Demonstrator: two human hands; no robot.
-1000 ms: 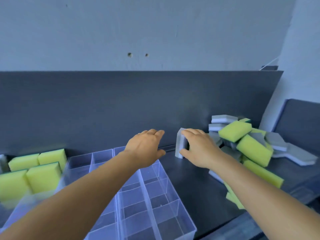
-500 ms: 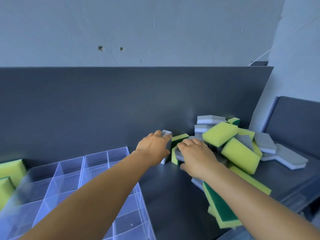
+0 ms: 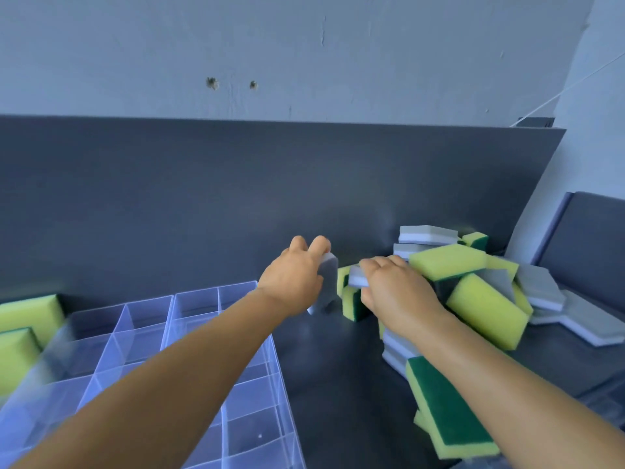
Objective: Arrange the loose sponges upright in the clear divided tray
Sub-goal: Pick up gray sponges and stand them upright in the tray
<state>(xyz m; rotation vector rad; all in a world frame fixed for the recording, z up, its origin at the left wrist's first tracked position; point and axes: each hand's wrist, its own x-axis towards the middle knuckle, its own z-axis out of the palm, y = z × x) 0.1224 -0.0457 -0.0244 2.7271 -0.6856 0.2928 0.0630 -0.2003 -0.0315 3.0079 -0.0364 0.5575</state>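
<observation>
The clear divided tray (image 3: 189,309) lies at the lower left, and the compartments nearest me hold nothing. Yellow-green sponges (image 3: 23,319) stand upright at its far left end. A heap of loose sponges (image 3: 480,299), yellow-green and grey-white, is piled at the right against the dark back panel. My left hand (image 3: 294,282) grips an upright grey sponge (image 3: 326,282) just right of the tray. My right hand (image 3: 395,292) grips another grey sponge (image 3: 356,279) at the left edge of the heap, above a yellow-green sponge (image 3: 348,299) standing on its edge.
A dark grey panel (image 3: 236,198) closes the back of the dark tabletop (image 3: 338,384). A green-faced sponge (image 3: 443,411) lies under my right forearm near the table's front. Flat grey sponges (image 3: 581,316) lie at the far right beside a raised dark block (image 3: 595,238).
The view has swung right, so the tray slid left. The grey sponge passed from my right hand to my left, and my right hand moved to the heap and took a second grey sponge.
</observation>
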